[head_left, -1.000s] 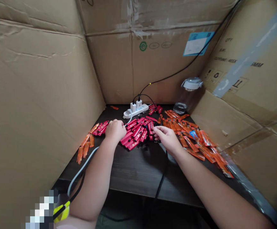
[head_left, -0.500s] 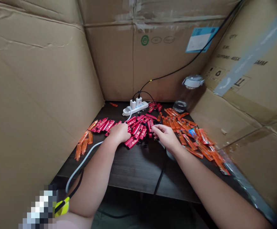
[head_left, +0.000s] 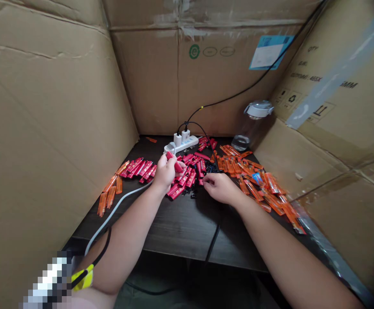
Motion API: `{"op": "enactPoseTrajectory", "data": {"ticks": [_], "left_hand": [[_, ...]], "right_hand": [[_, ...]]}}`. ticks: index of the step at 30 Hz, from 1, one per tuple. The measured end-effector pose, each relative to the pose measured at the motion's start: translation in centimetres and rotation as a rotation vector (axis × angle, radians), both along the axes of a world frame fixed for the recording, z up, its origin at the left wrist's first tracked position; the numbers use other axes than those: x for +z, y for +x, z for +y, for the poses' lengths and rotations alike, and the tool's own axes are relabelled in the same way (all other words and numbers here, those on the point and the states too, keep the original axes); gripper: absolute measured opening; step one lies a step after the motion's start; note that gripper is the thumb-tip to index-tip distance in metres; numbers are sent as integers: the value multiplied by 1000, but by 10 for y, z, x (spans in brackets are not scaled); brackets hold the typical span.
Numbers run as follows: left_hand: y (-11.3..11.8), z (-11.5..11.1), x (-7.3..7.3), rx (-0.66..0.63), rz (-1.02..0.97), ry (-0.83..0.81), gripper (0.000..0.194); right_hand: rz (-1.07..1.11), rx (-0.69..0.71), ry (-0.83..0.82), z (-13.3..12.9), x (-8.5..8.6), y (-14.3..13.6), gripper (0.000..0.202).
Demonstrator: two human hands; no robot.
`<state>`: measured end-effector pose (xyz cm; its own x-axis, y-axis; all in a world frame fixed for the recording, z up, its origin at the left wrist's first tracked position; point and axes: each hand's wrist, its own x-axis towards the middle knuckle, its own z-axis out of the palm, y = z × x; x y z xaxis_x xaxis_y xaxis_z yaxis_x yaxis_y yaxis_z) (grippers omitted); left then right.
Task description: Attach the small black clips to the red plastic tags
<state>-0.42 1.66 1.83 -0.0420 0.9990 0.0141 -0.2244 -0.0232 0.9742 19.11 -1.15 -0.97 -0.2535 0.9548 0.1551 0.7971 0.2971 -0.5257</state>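
My left hand (head_left: 166, 172) is closed around a red piece (head_left: 174, 162), held tilted above a heap of similar red pieces (head_left: 189, 177) on the dark table. Just right of that heap, my right hand (head_left: 217, 185) has its fingers curled in close to small black parts (head_left: 209, 166). What its fingertips hold, if anything, is too small to tell. A smaller group of red pieces (head_left: 137, 167) lies left of my left hand. Many orange pieces (head_left: 233, 164) are spread to the right of my right hand.
A white power strip (head_left: 182, 145) with plugs and cables stands behind the red heap. At the back right is a clear bottle (head_left: 243, 128). More orange pieces (head_left: 110, 196) lie at left. Cardboard walls (head_left: 155, 81) enclose the dark table (head_left: 174, 223); a pale cable (head_left: 119, 201) crosses it.
My left hand has risen from the heap and turned, now showing a red piece in its grip. My right hand has dipped slightly, its fingers more curled.
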Motion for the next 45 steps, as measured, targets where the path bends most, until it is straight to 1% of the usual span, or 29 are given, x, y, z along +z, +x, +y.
{"op": "enactPoseTrajectory", "data": {"ticks": [1, 3, 5, 7, 12, 14, 17, 23, 27, 31, 39, 45], "left_hand": [[1, -1, 0, 4, -33, -3, 15], [1, -1, 0, 26, -25, 70, 15], [-2, 0, -2, 54, 73, 201, 14], [-4, 1, -6, 80, 212, 294, 12], [-3, 2, -14, 78, 505, 306, 6], [-1, 1, -16, 68, 598, 325, 8], [0, -1, -18, 76, 676, 359, 11], [-1, -2, -14, 114, 675, 352, 12], [-2, -1, -12, 161, 667, 333, 15], [-2, 0, -13, 170, 675, 340, 15], [-2, -2, -13, 129, 685, 370, 10], [1, -5, -13, 103, 793, 354, 9]], "right_hand": [[-27, 23, -4, -1, 0, -1, 18], [-77, 64, -11, -4, 1, -5, 20], [-98, 60, -4, -5, 3, -7, 21], [-92, 14, 22, -4, 3, -7, 23], [-88, -139, 54, 2, 1, -2, 26], [-116, -167, 37, 4, 1, -1, 27], [-154, -185, 3, 6, 3, 1, 26], [-273, -293, -55, 8, 11, 12, 24], [-314, -250, -112, 7, 12, 12, 23], [-363, -201, -160, 4, 11, 9, 22], [-460, -182, -201, 0, 13, 7, 15], [-481, -183, -230, -1, 15, 3, 17]]}}
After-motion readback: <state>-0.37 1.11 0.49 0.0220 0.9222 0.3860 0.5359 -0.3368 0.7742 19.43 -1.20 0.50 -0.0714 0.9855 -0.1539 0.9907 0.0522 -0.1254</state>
